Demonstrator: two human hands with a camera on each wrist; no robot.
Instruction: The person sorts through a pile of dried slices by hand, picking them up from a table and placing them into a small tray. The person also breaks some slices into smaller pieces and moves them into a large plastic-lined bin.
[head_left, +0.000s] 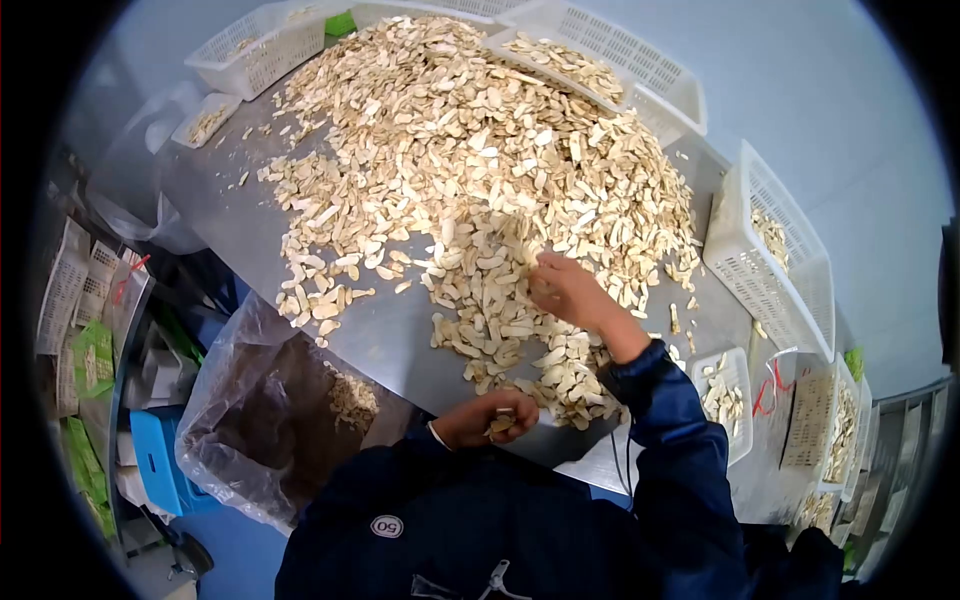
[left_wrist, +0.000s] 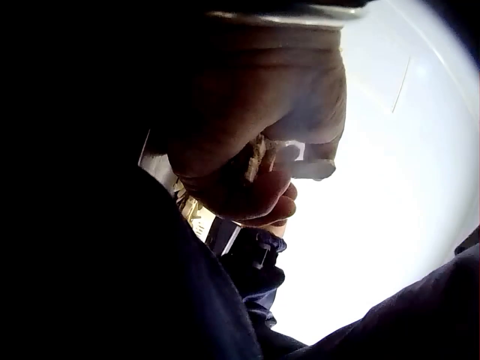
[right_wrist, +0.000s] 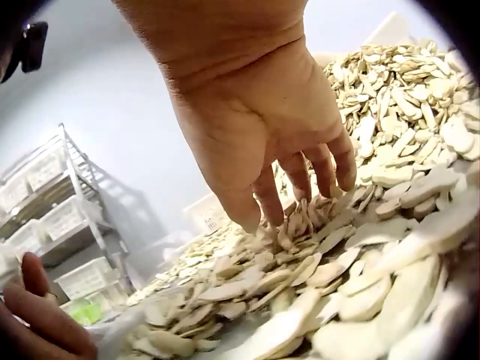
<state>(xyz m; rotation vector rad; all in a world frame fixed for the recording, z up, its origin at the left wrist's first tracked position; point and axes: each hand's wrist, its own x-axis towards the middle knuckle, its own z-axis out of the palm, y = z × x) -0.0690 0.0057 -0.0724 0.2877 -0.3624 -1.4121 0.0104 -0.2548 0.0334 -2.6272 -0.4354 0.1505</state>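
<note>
A big heap of pale, dried-looking slices [head_left: 450,130] spreads over the metal table, with a looser strip of them running toward the person. My right hand [head_left: 570,292] reaches over that strip. In the right wrist view its fingers [right_wrist: 324,169] point down, slightly bent and spread, with the tips right at the slices. Close to the body, at the table's near edge, my left hand [head_left: 490,418] is curled round a few slices [head_left: 502,422]. These held slices [left_wrist: 256,157] also show between thumb and fingers in the dim left wrist view.
White perforated baskets [head_left: 765,250] line the table's far and right edges. A shallow white tray [head_left: 738,400] with slices stands at the right. Left of the person, a clear plastic bag [head_left: 225,440] lines a bin below the table edge, near a blue stool [head_left: 165,465].
</note>
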